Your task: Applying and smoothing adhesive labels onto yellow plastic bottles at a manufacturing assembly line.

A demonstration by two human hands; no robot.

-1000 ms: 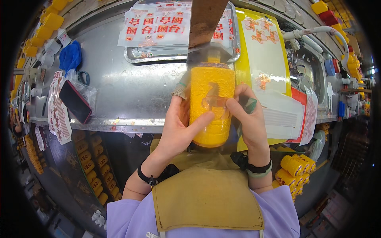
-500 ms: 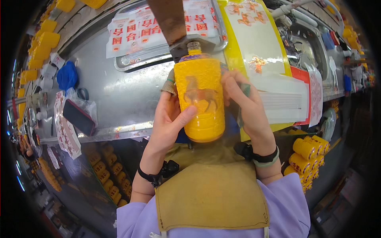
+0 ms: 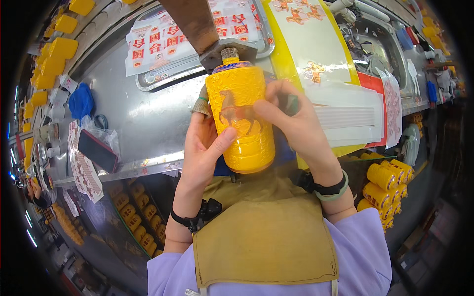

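A yellow embossed bottle (image 3: 242, 148) with a clear glass neck and a blue patterned shoulder tilts slightly in front of me. On its face lies a brown horse decal (image 3: 236, 112). My left hand (image 3: 201, 140) grips the bottle's left side, thumb across the lower front, a fabric cover on one finger. Beside the bottle's right edge, my right hand (image 3: 289, 111) is curled, its fingertips against the bottle at the decal's rear edge. A green cover shows on one of its fingers. Whether those fingertips pinch anything is hidden.
A rusty metal post (image 3: 195, 24) stands just beyond the bottle's neck. Printed decal sheets lie on a metal tray (image 3: 153, 81) and on a yellow sheet (image 3: 286, 54). A phone (image 3: 98, 148) rests near the left edge; yellow bottles (image 3: 382, 190) are stacked at right.
The bottle has shifted slightly left in view and turned, and the horse decal looks clearer. My right hand has moved from the bottle's right side onto its front, near the decal.
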